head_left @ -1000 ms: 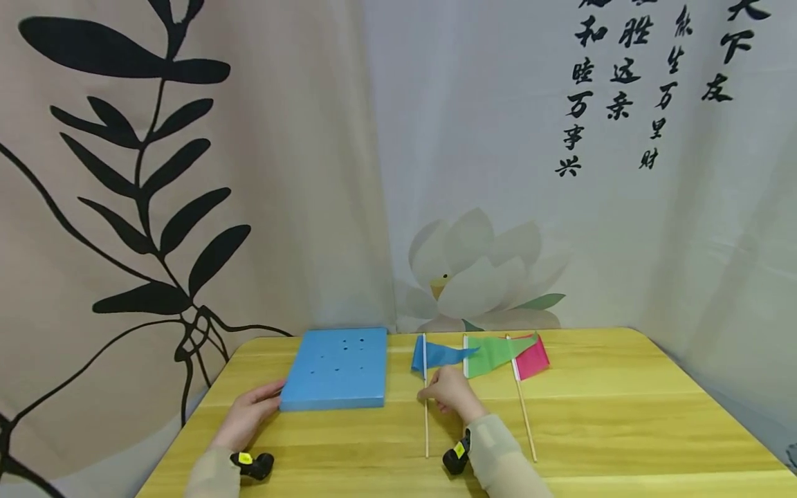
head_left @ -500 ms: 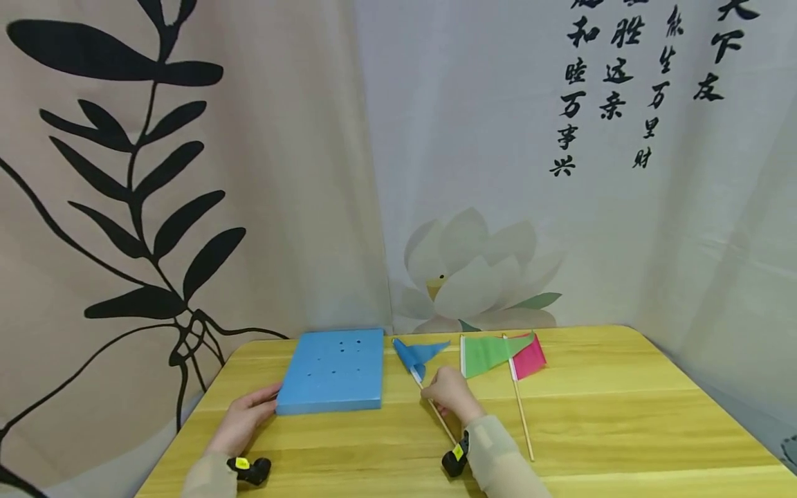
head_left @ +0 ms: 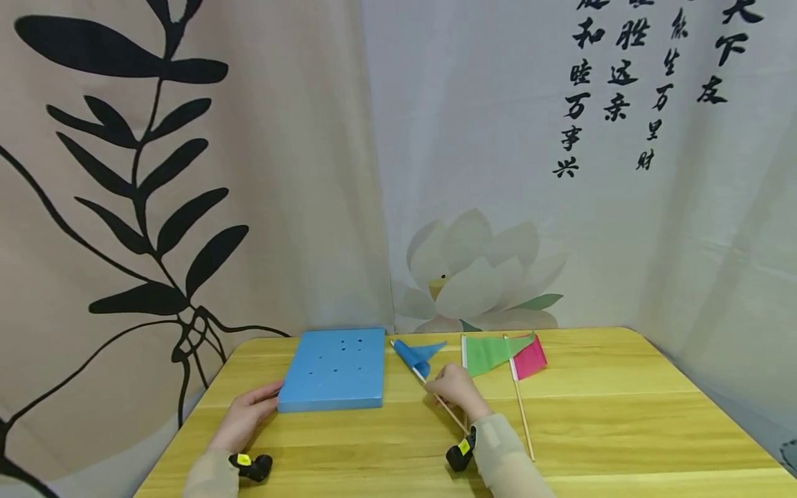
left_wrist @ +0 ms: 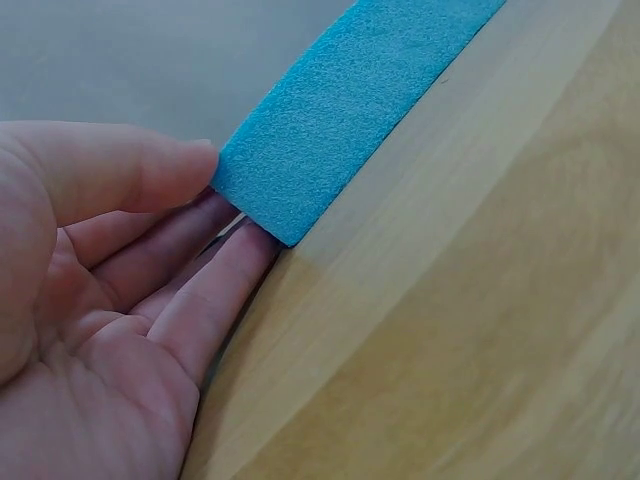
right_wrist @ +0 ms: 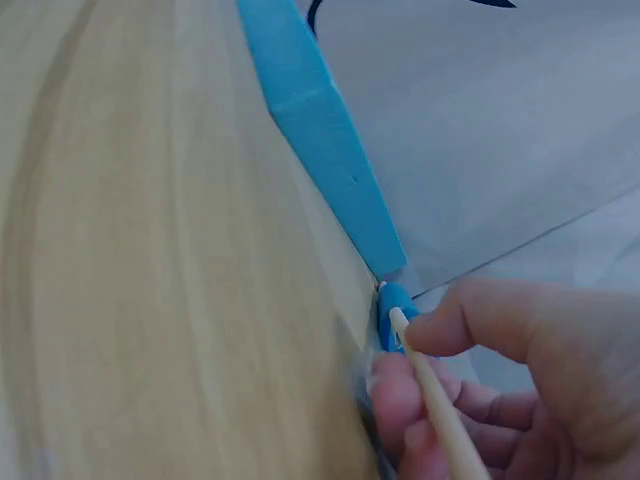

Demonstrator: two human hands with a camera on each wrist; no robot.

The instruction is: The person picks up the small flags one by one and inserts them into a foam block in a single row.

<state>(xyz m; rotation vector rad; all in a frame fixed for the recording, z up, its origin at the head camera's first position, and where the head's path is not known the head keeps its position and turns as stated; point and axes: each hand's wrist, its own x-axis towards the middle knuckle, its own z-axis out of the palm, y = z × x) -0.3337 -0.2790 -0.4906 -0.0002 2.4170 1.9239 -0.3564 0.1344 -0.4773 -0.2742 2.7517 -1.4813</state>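
Note:
A blue foam board [head_left: 333, 394] with several small holes lies flat on the table. Beside its front left corner, my left hand [head_left: 245, 415] touches the edge with fairly straight fingers; in the left wrist view the thumb [left_wrist: 150, 165] meets the corner. My right hand [head_left: 457, 391] pinches the wooden stick of a small blue flag [head_left: 414, 356] between thumb and fingers, the stick slanting up and left. In the right wrist view the stick [right_wrist: 440, 410] passes under the thumb. The blue cloth is partly folded round its top, close to the board's right side.
A green flag [head_left: 492, 354] and a pink flag [head_left: 529, 358] lie right of my right hand, the green cloth overlapping the pink. The wooden table [head_left: 623, 415] extends to the right. Behind it hangs a printed curtain [head_left: 311, 173].
The blue flag has turned from nearly straight up to a leftward slant, its cloth moving left toward the board, mostly in the first half second. My left hand stays at the board's corner.

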